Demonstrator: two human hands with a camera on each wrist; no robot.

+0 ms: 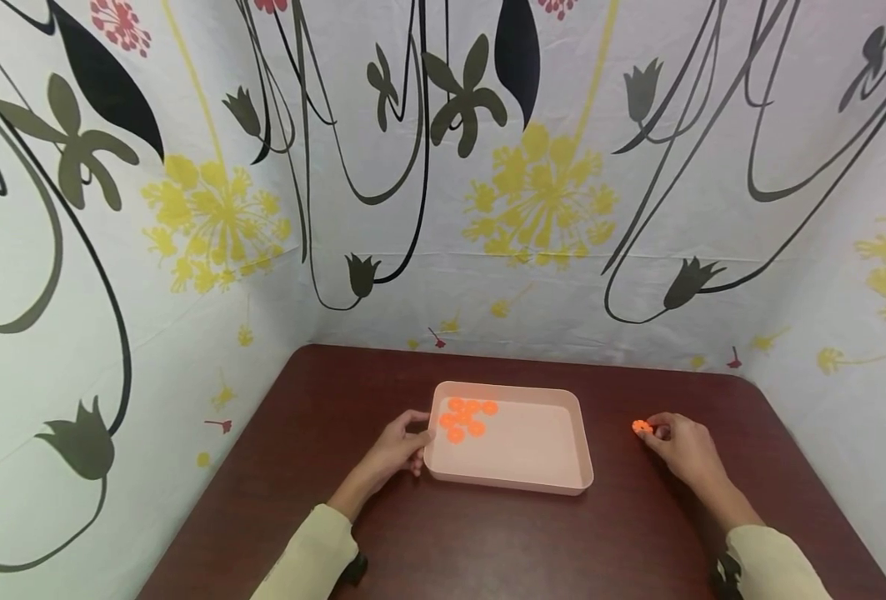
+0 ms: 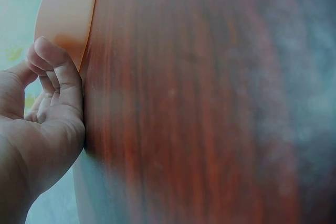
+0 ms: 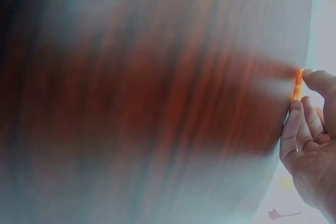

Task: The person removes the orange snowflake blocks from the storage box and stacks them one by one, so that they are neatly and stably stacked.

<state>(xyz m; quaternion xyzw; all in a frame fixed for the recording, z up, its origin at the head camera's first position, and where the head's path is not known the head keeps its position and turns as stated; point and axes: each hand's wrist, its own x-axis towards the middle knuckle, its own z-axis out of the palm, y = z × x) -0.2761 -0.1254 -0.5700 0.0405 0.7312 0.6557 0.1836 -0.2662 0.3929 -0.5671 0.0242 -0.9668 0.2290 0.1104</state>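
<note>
A shallow pale peach tray (image 1: pixel 533 442) sits on the table, with several flat orange discs (image 1: pixel 455 434) grouped at its left end. My left hand (image 1: pixel 396 443) holds the tray's left side by the rim, and in the left wrist view its curled fingers (image 2: pixel 60 72) lie against the tray wall (image 2: pixel 68 11). To the right of the tray, my right hand (image 1: pixel 684 446) pinches one orange disc (image 1: pixel 641 426) with scalloped edges and small dark spots. The right wrist view shows this disc edge-on, low at the tabletop, by the thumb and fingertips.
Beneath everything is a dark reddish-brown table (image 1: pixel 488 542) with rounded far corners. Flower-printed white cloth (image 1: pixel 412 225) stands like a wall along its back and both sides.
</note>
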